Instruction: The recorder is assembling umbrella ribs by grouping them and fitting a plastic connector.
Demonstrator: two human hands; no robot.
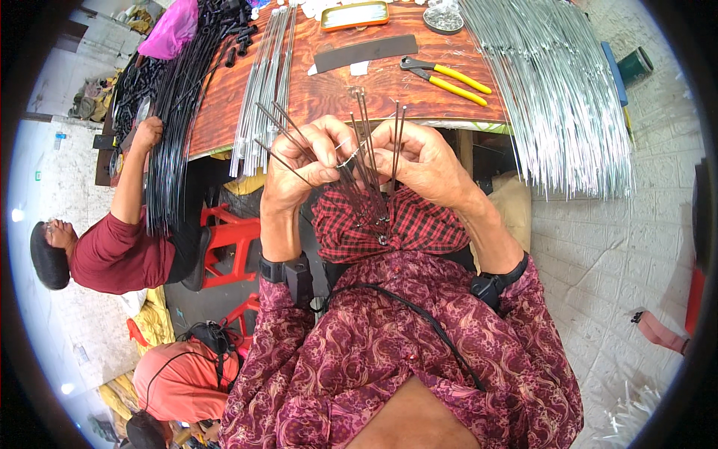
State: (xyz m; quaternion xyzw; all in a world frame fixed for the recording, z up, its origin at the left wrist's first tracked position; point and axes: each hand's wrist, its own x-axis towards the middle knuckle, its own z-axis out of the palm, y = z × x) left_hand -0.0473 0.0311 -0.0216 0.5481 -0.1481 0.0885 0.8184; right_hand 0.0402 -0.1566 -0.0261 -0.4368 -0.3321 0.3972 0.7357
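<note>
Above my lap, both hands work at a bundle of thin dark metal rods (364,196) that look like umbrella ribs. My left hand (301,161) is closed, thumb and fingers pinching the ribs beside a short pale wire (346,158). Several ribs fan out past its knuckles. My right hand (425,166) pinches the same bundle from the other side, with ribs rising between its fingers. The lower rib ends come together over a red-and-black checked cloth (419,224) on my lap. Which single ribs each fingertip grips is partly hidden.
Yellow-handled pincers (452,84) and a dark flat bar (365,53) lie on the wooden table (321,97). Silver rods (553,90) overhang its right edge; more silver rods (263,82) and black rods (176,135) lie left. A co-worker (123,251) sits at left near a red stool (232,243).
</note>
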